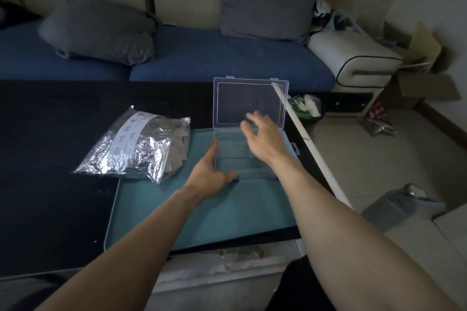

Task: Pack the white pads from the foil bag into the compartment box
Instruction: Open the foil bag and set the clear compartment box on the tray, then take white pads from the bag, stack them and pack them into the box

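A clear plastic compartment box [235, 159] sits on a teal mat [222, 209], its lid [250, 103] standing open at the back. My left hand [209, 174] rests against the box's left front corner, index finger straight along its side. Above the box hovers my right hand [260, 136], fingers loose and spread, holding nothing. The crinkled foil bag [131, 146] lies to the left, half on the mat, with white pads [178, 149] showing at its open right end.
The mat lies on a black table [50, 184] whose right edge has a white strip [316, 159]. A blue sofa [202, 58] with grey cushions stands behind. Bags and a cardboard box clutter the floor at right.
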{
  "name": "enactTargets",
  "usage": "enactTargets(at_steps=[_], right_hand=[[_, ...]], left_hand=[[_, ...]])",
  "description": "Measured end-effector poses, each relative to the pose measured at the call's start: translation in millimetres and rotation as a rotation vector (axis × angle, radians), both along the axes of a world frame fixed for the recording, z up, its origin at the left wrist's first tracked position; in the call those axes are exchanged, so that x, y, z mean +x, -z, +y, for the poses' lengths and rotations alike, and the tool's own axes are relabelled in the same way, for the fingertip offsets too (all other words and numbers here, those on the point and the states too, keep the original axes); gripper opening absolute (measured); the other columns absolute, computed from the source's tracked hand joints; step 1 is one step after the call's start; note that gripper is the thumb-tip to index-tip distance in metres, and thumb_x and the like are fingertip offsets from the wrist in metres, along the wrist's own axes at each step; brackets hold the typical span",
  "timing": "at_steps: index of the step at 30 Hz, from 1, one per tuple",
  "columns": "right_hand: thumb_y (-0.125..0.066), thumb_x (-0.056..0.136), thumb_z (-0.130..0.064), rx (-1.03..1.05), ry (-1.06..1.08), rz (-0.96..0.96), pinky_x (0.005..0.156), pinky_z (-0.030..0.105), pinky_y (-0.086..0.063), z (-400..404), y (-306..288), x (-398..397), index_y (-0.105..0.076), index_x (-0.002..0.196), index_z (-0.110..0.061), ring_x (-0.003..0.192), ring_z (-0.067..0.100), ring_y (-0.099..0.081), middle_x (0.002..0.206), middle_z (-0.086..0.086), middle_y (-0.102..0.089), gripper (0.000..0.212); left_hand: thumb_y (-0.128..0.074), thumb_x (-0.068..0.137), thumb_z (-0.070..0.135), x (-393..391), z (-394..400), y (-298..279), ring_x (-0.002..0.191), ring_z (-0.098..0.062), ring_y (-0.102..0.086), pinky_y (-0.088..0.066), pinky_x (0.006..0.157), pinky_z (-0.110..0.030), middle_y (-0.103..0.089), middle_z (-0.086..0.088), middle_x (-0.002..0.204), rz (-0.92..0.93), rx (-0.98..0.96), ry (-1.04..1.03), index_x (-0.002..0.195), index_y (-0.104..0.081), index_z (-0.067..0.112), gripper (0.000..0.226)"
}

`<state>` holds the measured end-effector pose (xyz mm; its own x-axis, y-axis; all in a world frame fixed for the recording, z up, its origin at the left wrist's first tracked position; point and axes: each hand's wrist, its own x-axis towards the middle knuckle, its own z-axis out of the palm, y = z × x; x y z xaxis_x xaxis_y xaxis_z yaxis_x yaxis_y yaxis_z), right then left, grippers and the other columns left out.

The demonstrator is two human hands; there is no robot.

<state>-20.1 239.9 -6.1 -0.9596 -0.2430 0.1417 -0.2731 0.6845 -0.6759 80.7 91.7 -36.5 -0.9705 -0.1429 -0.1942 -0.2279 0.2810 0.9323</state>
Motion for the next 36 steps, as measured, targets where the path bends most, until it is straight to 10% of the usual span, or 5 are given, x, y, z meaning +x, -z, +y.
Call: enactTargets(at_steps=[11,15,24,31,36], right_hand=[[-0.054,0.100,-0.030,0.037,-0.037,0.070,0.106,0.033,-0.038,-33.0,-6.9,16.6,-0.053,0.137,-0.011,0.130,0.023,-0.049,0.140,0.008,-0.055,0.041],[-0.064,0.094,-0.013,-0.114,-0.140,0.075,0.076,0.007,-0.039,-62.3,-18.1,38.5,-0.065,0.118,-0.009,0.097,0.011,-0.060,0.119,0.005,-0.067,0.024],[-0.084,0.076,-0.034,-0.021,-0.372,-0.120,0.092,0.031,-0.052,-124.5,6.9,67.5,-0.055,0.138,-0.020,0.114,0.022,-0.062,0.128,0.005,-0.063,0.070],[-0.077,0.079,-0.011,-0.206,-0.236,-0.067,0.057,0.008,-0.040,-139.1,12.7,69.1,-0.062,0.113,-0.013,0.064,-0.002,-0.051,0.081,-0.011,-0.057,0.037],[-0.074,0.083,-0.014,-0.323,-0.292,-0.169,0.067,0.004,-0.043,-143.1,10.8,73.6,-0.064,0.110,-0.021,0.091,0.005,-0.061,0.102,-0.009,-0.065,0.029]], left_hand=[[-0.066,0.085,0.020,35.1,-41.9,-65.1,0.083,-0.019,-0.061,-0.053,0.077,-0.035,-0.064,0.001,0.097,0.576,-0.773,-0.036,0.103,-0.071,0.016,0.019],[-0.058,0.077,0.045,35.7,-89.6,-69.6,0.116,-0.026,-0.048,-0.039,0.100,-0.044,-0.054,-0.005,0.122,0.480,-0.929,-0.110,0.125,-0.061,0.018,0.056],[-0.047,0.095,0.009,31.6,-129.1,-55.9,0.111,-0.035,-0.059,-0.045,0.090,-0.041,-0.067,-0.016,0.117,0.260,-0.781,-0.146,0.125,-0.061,0.008,0.033],[-0.043,0.101,0.016,23.7,-126.0,-52.3,0.094,-0.039,-0.059,-0.047,0.079,-0.045,-0.067,-0.017,0.098,0.227,-0.732,-0.246,0.105,-0.059,0.007,0.019],[-0.043,0.100,0.019,19.9,-125.0,-56.2,0.097,-0.037,-0.061,-0.048,0.086,-0.048,-0.068,-0.015,0.101,0.201,-0.696,-0.286,0.107,-0.060,0.008,0.021]])
